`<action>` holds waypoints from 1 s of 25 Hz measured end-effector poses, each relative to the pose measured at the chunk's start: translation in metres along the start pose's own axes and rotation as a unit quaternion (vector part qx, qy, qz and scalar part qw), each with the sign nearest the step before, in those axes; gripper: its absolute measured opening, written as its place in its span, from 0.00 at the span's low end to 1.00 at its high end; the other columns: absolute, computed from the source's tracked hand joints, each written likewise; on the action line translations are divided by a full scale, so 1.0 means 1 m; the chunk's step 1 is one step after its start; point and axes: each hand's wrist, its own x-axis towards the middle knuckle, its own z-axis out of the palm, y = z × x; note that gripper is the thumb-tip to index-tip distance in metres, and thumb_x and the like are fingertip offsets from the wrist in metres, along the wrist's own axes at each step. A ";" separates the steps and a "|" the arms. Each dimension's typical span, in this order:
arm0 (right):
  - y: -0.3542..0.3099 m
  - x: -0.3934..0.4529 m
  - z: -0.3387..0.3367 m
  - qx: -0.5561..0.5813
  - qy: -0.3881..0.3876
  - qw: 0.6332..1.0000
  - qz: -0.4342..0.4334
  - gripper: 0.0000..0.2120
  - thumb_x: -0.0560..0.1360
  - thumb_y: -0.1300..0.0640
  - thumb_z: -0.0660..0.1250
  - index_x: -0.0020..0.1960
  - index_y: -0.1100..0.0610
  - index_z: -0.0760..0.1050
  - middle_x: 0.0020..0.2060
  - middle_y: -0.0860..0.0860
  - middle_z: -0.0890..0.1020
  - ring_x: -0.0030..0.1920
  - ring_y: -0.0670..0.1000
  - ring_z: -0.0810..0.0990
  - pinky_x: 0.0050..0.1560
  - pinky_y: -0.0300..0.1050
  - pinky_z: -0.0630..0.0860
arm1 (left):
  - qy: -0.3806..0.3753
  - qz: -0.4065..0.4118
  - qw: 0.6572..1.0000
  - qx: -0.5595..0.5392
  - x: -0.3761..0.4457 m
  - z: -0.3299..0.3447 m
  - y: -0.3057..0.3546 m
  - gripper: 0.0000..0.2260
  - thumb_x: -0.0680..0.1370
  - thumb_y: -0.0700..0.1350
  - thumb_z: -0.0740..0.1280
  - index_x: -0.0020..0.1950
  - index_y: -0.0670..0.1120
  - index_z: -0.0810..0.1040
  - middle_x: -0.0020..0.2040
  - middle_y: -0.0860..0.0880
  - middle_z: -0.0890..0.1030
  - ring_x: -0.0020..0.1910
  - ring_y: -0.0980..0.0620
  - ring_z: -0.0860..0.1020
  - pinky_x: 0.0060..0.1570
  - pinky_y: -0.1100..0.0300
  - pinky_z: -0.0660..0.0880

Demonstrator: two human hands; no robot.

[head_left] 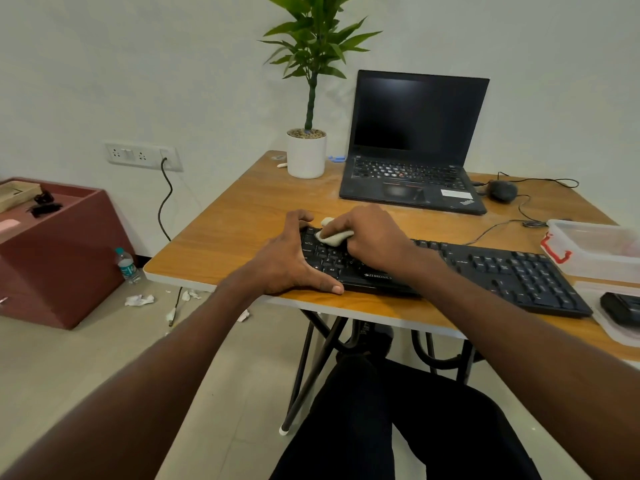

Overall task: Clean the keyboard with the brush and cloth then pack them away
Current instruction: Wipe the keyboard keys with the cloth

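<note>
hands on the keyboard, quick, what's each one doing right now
Left hand: open, fingers spread, bracing the left end of the keyboard.
Right hand: closed on the cloth, pressing it on the keys.

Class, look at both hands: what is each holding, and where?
Right hand grips the bunched cloth; left hand braces the keyboard's left end.

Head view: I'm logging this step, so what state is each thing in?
Keyboard: flat on table, left end braced.
Cloth: bunched, pressed on keys.
Left hand: spread over the keyboard's left end.
Right hand: gripping cloth.
Laptop: open, screen dark.
Plastic box: open, no lid on it.
</note>
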 end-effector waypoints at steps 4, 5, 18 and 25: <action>0.005 -0.001 -0.004 -0.068 0.010 0.998 0.003 0.19 0.74 0.65 0.71 0.59 0.47 0.86 0.57 0.52 0.86 0.56 0.55 0.83 0.56 0.53 0.80 | -0.001 0.006 1.000 -0.006 0.002 0.000 -0.003 0.60 0.49 0.73 0.84 0.72 0.63 0.54 0.72 0.55 0.67 0.72 0.48 0.71 0.73 0.43 0.72; 0.009 -0.002 -0.007 -0.072 0.014 0.997 0.005 0.19 0.74 0.65 0.71 0.59 0.48 0.86 0.57 0.52 0.86 0.57 0.55 0.83 0.57 0.53 0.81 | -0.002 0.006 1.000 -0.007 0.002 0.000 -0.003 0.60 0.49 0.73 0.84 0.71 0.63 0.54 0.72 0.54 0.67 0.71 0.48 0.72 0.73 0.43 0.72; 0.020 -0.014 -0.010 -0.007 0.018 1.000 0.017 0.20 0.73 0.68 0.70 0.55 0.47 0.87 0.54 0.49 0.88 0.54 0.51 0.84 0.57 0.52 0.81 | 0.001 0.010 1.000 0.001 0.003 -0.001 -0.006 0.58 0.49 0.75 0.83 0.70 0.64 0.55 0.72 0.54 0.67 0.71 0.48 0.71 0.73 0.43 0.71; 0.035 -0.023 -0.025 -0.036 0.025 0.997 0.059 0.20 0.73 0.67 0.69 0.56 0.46 0.87 0.55 0.50 0.87 0.54 0.52 0.83 0.50 0.47 0.80 | -0.003 0.018 1.000 -0.011 0.003 -0.001 -0.006 0.57 0.50 0.74 0.83 0.69 0.62 0.56 0.68 0.55 0.70 0.68 0.50 0.74 0.71 0.44 0.74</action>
